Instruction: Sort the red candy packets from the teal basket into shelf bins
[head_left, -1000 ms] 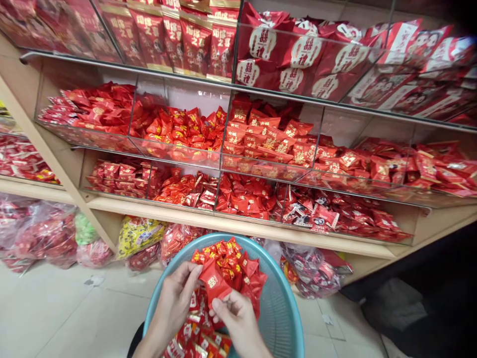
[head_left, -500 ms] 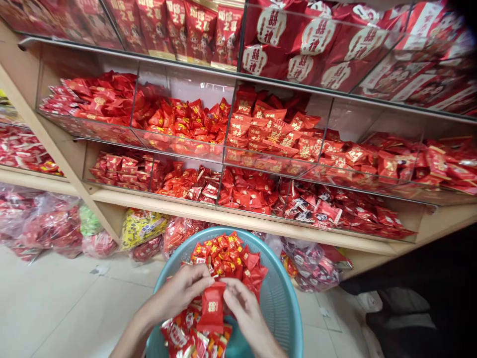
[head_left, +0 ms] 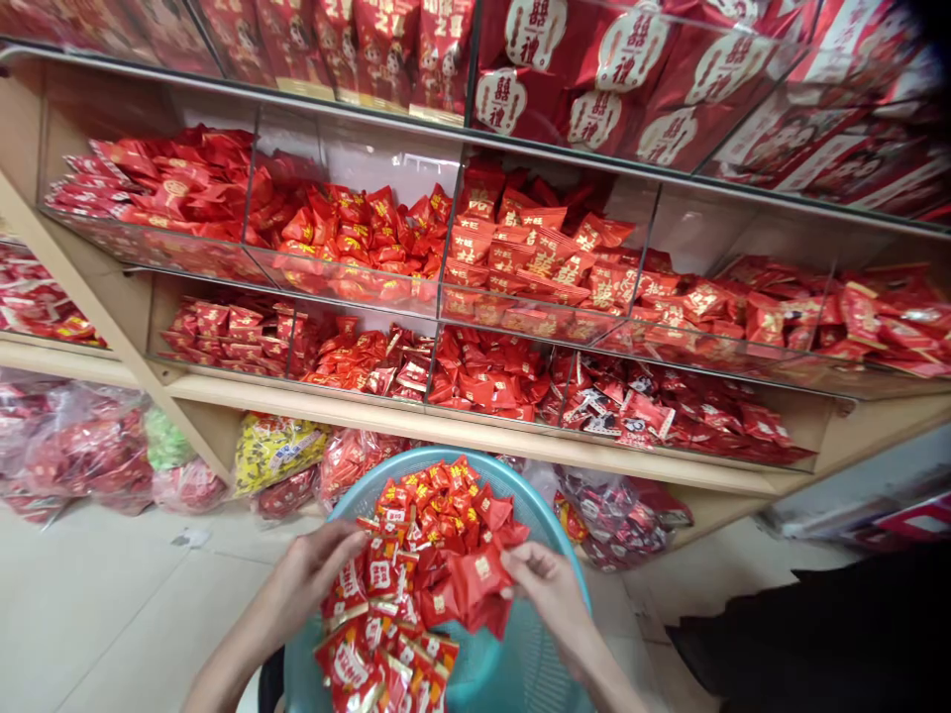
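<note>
A teal plastic basket (head_left: 561,555) stands below the shelves, holding several kinds of red-wrapped candies (head_left: 438,500). My right hand (head_left: 546,584) is over its right side, thumb and fingers pinching the edge of a red candy packet (head_left: 479,582) with gold print. More plain red packets lie under and beside that one, partly hidden by it. At the basket's left side, my left hand (head_left: 319,566) is open with nothing visible in it, its fingers stretched toward red and white printed packets (head_left: 349,668). Part of the basket's bottom shows at the lower middle.
Wooden shelves (head_left: 446,431) with clear-fronted bins of red candies rise ahead. Larger red bags (head_left: 631,59) fill the top row. Plastic bags of candy (head_left: 89,446) sit on the tiled floor under the shelf. A dark shape (head_left: 817,634) covers the lower right.
My hands have moved apart. My left hand has let go of the red packet and gone left; my right hand has carried it rightward. The dark figure at right has shifted.
</note>
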Available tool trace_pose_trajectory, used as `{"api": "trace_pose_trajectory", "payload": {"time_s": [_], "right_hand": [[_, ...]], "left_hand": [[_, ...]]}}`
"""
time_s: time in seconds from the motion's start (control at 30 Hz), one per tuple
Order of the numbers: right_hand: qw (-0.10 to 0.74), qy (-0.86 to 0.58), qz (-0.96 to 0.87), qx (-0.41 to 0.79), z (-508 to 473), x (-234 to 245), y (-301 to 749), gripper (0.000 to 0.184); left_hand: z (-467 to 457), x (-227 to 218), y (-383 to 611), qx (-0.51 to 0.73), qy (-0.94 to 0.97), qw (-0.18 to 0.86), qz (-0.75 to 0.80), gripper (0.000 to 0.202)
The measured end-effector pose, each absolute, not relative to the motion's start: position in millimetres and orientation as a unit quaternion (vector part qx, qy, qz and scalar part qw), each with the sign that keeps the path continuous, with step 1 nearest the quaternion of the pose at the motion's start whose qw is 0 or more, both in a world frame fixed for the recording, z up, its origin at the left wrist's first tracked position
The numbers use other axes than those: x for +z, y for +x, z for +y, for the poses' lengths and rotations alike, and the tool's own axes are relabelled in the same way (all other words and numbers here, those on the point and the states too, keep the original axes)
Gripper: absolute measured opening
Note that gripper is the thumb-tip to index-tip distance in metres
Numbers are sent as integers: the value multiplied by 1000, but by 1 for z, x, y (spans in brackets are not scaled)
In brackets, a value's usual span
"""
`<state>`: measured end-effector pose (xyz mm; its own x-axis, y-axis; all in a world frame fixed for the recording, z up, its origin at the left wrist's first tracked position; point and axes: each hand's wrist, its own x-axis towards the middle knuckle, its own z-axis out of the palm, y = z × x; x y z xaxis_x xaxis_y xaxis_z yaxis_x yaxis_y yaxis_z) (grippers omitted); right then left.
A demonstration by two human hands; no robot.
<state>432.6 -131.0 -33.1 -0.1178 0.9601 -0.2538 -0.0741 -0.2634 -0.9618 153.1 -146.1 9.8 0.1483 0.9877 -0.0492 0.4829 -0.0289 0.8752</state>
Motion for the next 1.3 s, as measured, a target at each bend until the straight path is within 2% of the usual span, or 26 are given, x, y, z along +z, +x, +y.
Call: {"api": "trace_pose_trajectory", "payload": {"time_s": [0.1,0.23,0.57,0.9,1.1,1.3], "right_hand": [[473,-541,-392,575,-113,-35,449,39],[490,-562,-384,545,-97,-44,452,43],[427,-593,-422,537,-88,-67,431,41],[367,-639,-531,419,-89,-72,433,37],[358,-626,-669,179,-68,-19,440,46],[428,-554,-706,108,-8,56,427,21]], "left_hand": [[-146,-5,131,318,630,350,616,34],[-148,-20,119,320,623,327,634,37],[-149,-16,122,318,638,299,634,35],[-146,-20,120,320,643,293,631,34],[-144,-25,117,314,643,290,635,35],[-145,-24,121,323,645,292,628,36]]}}
